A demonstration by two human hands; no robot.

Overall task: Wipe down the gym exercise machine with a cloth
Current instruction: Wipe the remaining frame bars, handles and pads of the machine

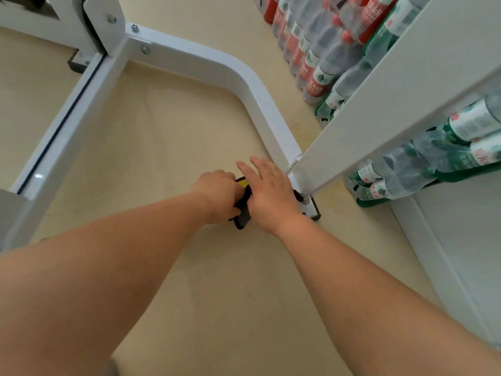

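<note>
Head view: a black object (242, 220) with a yellow patch is mostly hidden under both hands at centre, just beside the foot of the white machine frame (244, 85); whether it is cloth is unclear. At 2 o'clock the bottle labels (314, 85) are too blurred to read. The left hand (217, 196) curls round the object, and the right hand (271, 191) lies flat over it with fingers straight

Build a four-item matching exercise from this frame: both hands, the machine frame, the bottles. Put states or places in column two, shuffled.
Column 1
1. left hand
2. right hand
3. curved frame tube
4. bottle packs

Column 2
A. white, bent at a rounded corner
B. fingers straight, over the black item
C. stacked at the upper right, red and green labels
D. fingers curled round the black item

Pairs: 1-D, 2-B, 3-A, 4-C
</note>
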